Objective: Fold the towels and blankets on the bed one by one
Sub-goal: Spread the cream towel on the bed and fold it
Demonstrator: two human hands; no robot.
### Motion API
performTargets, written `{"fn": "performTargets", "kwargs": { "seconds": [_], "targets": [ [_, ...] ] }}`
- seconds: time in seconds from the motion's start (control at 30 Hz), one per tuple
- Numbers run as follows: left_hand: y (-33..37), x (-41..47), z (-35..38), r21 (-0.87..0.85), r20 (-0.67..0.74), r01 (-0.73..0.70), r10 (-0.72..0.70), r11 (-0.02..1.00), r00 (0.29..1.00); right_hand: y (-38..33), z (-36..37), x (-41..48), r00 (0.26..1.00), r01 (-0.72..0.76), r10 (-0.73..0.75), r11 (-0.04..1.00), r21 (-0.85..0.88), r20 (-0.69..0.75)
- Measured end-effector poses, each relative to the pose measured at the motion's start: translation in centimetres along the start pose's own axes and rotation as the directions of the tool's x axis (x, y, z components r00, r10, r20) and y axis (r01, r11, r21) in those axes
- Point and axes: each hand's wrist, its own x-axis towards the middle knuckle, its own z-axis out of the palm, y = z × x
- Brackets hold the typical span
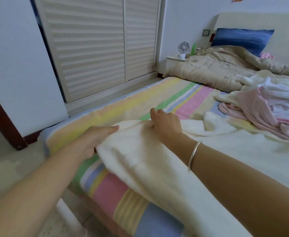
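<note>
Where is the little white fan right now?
Head view, upper right of centre: the fan stands on the white nightstand, beside the green bottle, left of the beige quilt.

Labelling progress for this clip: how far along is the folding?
Done: no folded pile in view. In hand: left hand and right hand grip one edge of the cream blanket, which lies spread over the bed. Left: the pink and white heap and the rumpled beige quilt.

Your count: left hand [95,141] + right hand [166,124] = 2 hands; cream blanket [157,159] x1; beige quilt [217,69] x1; blue pillow [241,39] x1; fan [184,48] x1; green bottle [194,48] x1; bracelet [194,155] x1; louvred doors [89,48] x2; pink/white heap [263,106]: qty unclear.
</note>
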Motion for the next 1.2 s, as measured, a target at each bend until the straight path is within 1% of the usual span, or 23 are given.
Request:
{"fn": "performTargets", "kwargs": {
  "seconds": [0.07, 0.13, 0.23, 0.27, 0.33, 0.37, 0.4, 0.47, 0.5, 0.53, 0.57, 0.6, 0.67, 0.73, 0.77, 0.8, 0.87, 0.9, 0.97, 1.0, 1.1, 1.13, 1.2],
  "targets": [
    [0.2, 0.4, -2.0, 0.007, 0.048, 0.025, -0.025, 1.0, 0.999, -1.0, 0.5, 1.5, 0.998, -0.064, 0.065, 0.993, 0.102, -0.004],
    [0.4, 0.6, -3.6, 0.039, 0.159, 0.055, -0.061, 0.998, 0.985, -1.1, 0.9, 2.8, 0.992, -0.12, 0.126, 0.98, 0.157, -0.025],
    [0.3, 0.8, -5.3, 0.09, 0.311, 0.129, -0.151, 0.988, 0.938, -0.2, 1.4, 3.9, 0.966, -0.234, 0.253, 0.945, 0.23, -0.056],
    [-0.2, 1.0, -5.6, 0.11, 0.366, 0.151, -0.181, 0.982, 0.913, -0.1, 1.8, 4.1, 0.963, -0.253, 0.267, 0.942, 0.222, -0.036],
    [-1.5, 1.1, -5.3, 0.096, 0.453, 0.163, -0.189, 0.982, 0.871, -0.1, 3.1, 4.1, 0.963, -0.268, 0.263, 0.937, 0.225, 0.055],
    [-2.3, 1.2, -4.8, 0.065, 0.452, 0.161, -0.173, 0.985, 0.875, -0.3, 3.9, 4.0, 0.961, -0.27, 0.243, 0.929, 0.252, 0.131],
    [-2.9, 1.5, -4.3, 0.024, 0.408, 0.165, -0.161, 0.986, 0.899, -0.6, 4.7, 3.7, 0.949, -0.273, 0.211, 0.92, 0.28, 0.233],
    [-4.3, 1.9, -3.0, 0.019, 0.23, 0.144, -0.144, 0.989, 0.962, -1.2, 5.8, 2.8, 0.892, -0.259, 0.109, 0.918, 0.3, 0.438],
    [-4.9, 2.2, -2.3, 0.105, 0.11, 0.09, -0.101, 0.99, 0.989, -1.4, 5.9, 2.3, 0.876, -0.238, 0.069, 0.922, 0.304, 0.477],
    [-5.5, 2.5, -1.8, 0.269, 0.011, 0.002, -0.005, 0.963, 1.0, -1.6, 5.8, 1.7, 0.882, -0.215, 0.043, 0.923, 0.32, 0.469],
    [-6.1, 2.9, -1.6, 0.443, -0.037, -0.097, 0.126, 0.891, 0.991, -1.7, 5.5, 0.9, 0.901, -0.191, 0.025, 0.92, 0.342, 0.433],
    [-6.6, 3.3, -1.5, 0.585, -0.049, -0.171, 0.245, 0.793, 0.968, -1.9, 5.1, -0.2, 0.925, -0.163, 0.013, 0.916, 0.367, 0.379],
    [-7.2, 4.0, -1.8, 0.733, -0.018, -0.232, 0.359, 0.64, 0.933, -2.2, 3.8, -3.2, 0.978, -0.077, -0.01, 0.91, 0.407, 0.207],
    [-7.2, 4.5, -2.5, 0.811, 0.002, -0.228, 0.388, 0.539, 0.922, -2.7, 2.4, -7.0, 0.999, 0.035, -0.043, 0.893, 0.449, 0.008],
    [-7.0, 4.5, -2.9, 0.846, 0.005, -0.21, 0.387, 0.491, 0.922, -3.2, 1.4, -9.1, 0.998, 0.054, -0.062, 0.895, 0.443, 0.002],
    [-6.8, 4.5, -3.4, 0.875, 0.012, -0.198, 0.388, 0.442, 0.922, -3.8, 0.5, -11.0, 0.994, 0.056, -0.092, 0.898, 0.437, 0.062],
    [-6.4, 4.2, -4.0, 0.915, 0.016, -0.185, 0.423, 0.36, 0.906, -5.1, -0.4, -13.9, 0.96, 0.063, -0.165, 0.916, 0.396, 0.228],
    [-6.2, 4.1, -4.2, 0.928, 0.014, -0.178, 0.448, 0.327, 0.894, -5.6, -0.2, -14.6, 0.947, 0.105, -0.196, 0.937, 0.333, 0.255],
    [-6.2, 3.6, -4.3, 0.953, 0.022, -0.165, 0.482, 0.256, 0.876, -6.3, 0.4, -15.2, 0.947, 0.179, -0.23, 0.958, 0.224, 0.223],
    [-6.3, 3.4, -4.3, 0.963, 0.023, -0.152, 0.493, 0.223, 0.87, -6.6, 0.8, -15.3, 0.953, 0.223, -0.256, 0.955, 0.196, 0.163],
    [-7.1, 3.3, -4.4, 0.978, 0.005, -0.112, 0.522, 0.173, 0.853, -8.0, 1.1, -15.5, 0.958, 0.284, -0.281, 0.928, 0.242, -0.05],
    [-7.3, 3.4, -4.6, 0.982, -0.008, -0.094, 0.527, 0.167, 0.85, -8.6, 1.3, -15.9, 0.963, 0.27, -0.259, 0.921, 0.282, -0.076],
    [-7.8, 3.4, -4.9, 0.984, -0.035, -0.065, 0.533, 0.168, 0.846, -9.8, 1.9, -16.8, 0.976, 0.218, -0.213, 0.911, 0.35, -0.053]
  ]
}}
